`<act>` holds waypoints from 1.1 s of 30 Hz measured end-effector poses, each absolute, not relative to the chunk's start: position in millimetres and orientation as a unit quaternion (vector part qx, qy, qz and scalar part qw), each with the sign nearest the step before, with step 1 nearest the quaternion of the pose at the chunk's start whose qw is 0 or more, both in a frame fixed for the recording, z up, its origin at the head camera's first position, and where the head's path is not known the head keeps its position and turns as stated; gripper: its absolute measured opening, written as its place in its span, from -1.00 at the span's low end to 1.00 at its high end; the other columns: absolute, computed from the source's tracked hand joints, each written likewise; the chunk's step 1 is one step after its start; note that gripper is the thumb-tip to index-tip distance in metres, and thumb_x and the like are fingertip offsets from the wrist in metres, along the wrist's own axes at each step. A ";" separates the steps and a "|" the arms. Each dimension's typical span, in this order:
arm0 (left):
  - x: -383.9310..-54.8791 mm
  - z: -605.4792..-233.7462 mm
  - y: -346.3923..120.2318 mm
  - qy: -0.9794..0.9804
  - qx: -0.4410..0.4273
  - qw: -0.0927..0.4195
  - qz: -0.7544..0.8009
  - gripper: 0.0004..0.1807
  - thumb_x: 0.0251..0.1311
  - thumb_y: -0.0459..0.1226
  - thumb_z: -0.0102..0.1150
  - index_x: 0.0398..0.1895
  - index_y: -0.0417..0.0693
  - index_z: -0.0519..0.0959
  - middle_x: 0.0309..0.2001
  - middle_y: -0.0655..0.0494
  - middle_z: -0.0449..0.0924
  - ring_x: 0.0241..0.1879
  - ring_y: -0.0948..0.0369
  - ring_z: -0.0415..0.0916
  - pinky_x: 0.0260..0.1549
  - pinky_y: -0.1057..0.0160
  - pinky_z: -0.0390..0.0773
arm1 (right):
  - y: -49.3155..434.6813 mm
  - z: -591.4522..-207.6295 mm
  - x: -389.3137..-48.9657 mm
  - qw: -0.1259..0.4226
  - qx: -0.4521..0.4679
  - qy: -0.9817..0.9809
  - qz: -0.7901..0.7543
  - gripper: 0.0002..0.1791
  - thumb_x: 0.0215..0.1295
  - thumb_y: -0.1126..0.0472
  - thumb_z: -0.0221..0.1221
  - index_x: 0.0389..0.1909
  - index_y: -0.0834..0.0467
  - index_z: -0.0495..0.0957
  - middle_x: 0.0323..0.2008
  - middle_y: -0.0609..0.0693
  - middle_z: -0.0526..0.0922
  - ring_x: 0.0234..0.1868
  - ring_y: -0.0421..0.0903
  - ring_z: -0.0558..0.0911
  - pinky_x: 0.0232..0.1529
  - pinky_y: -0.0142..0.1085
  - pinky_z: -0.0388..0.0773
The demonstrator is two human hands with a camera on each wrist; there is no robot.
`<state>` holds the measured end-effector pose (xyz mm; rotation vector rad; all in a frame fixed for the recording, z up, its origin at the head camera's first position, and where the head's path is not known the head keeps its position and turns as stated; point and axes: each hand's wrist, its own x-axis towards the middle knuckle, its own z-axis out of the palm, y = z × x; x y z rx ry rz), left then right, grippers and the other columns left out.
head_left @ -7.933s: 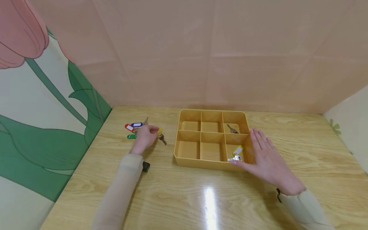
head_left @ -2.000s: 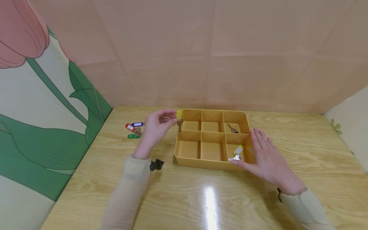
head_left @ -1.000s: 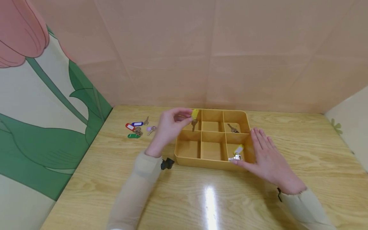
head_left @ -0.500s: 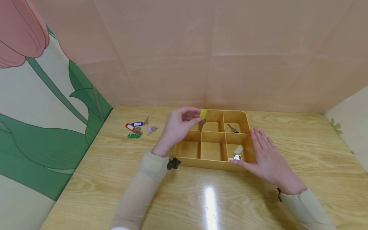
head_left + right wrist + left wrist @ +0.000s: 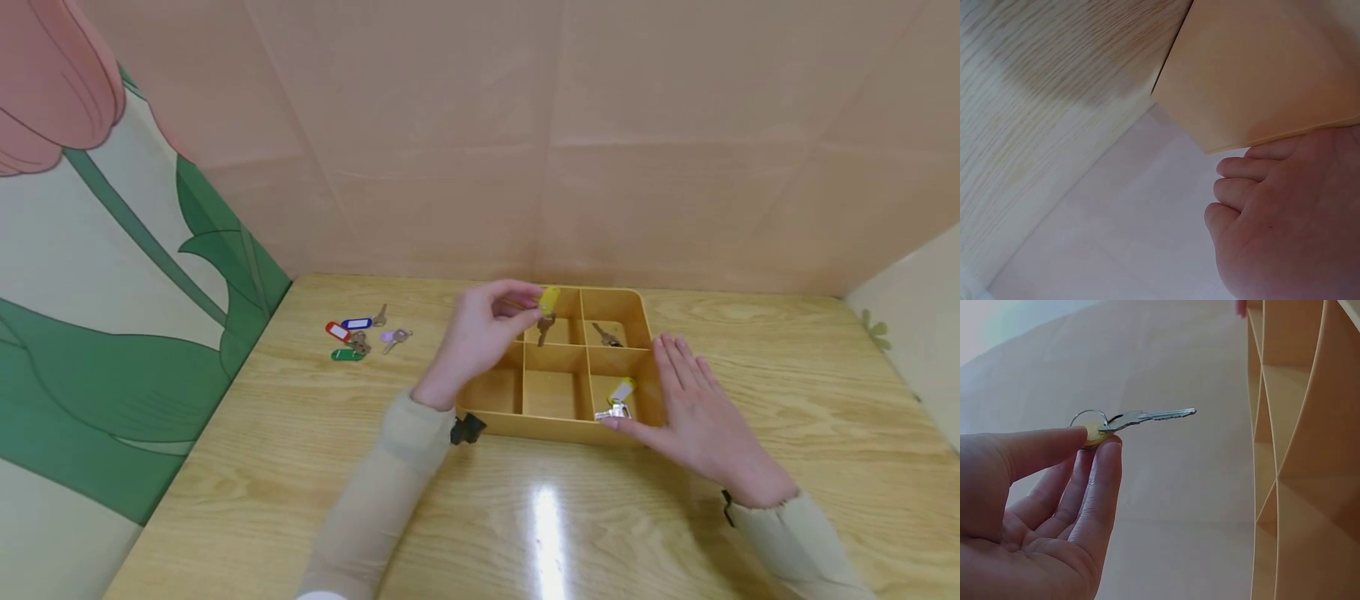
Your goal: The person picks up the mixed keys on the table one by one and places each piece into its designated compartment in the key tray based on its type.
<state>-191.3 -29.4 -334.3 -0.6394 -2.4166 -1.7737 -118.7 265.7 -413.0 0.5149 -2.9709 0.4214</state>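
Left hand (image 5: 480,335) pinches yellow key tag (image 5: 551,297); blue tag (image 5: 356,324) bears white label (image 5: 359,323).

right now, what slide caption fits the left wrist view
Left hand pinches the yellow tag of a key, a divided tray at frame right.

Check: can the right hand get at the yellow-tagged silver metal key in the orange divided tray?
Likely yes: the right hand holds nothing, its thumb is close by the yellow-tagged silver metal key, and the tray is uncovered there.
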 end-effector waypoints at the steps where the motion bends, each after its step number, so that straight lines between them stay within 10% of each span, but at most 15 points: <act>1: -190.8 -333.7 -28.2 -0.787 -0.210 0.037 -0.579 -0.76 0.26 -0.44 0.36 -0.01 -0.20 0.68 -0.17 0.08 0.70 -0.21 0.23 0.64 -0.14 0.35 0.64 | 265.6 -413.1 -118.8 0.049 0.169 -0.975 0.138 0.37 0.20 -0.48 0.22 0.60 0.29 -0.34 0.59 0.28 -0.27 0.59 0.12 -0.32 0.52 0.10 -0.28; 33: -185.4 -343.9 4.9 -0.790 -0.248 0.019 -0.560 -0.80 0.29 -0.37 0.37 -0.03 -0.11 0.71 -0.20 0.24 0.71 -0.27 0.39 0.62 -0.19 0.43 0.61 | 265.0 -413.8 -118.3 0.050 0.167 -0.974 0.146 0.37 0.19 -0.48 0.23 0.60 0.32 -0.29 0.59 0.29 -0.23 0.59 0.13 -0.30 0.51 0.12 -0.27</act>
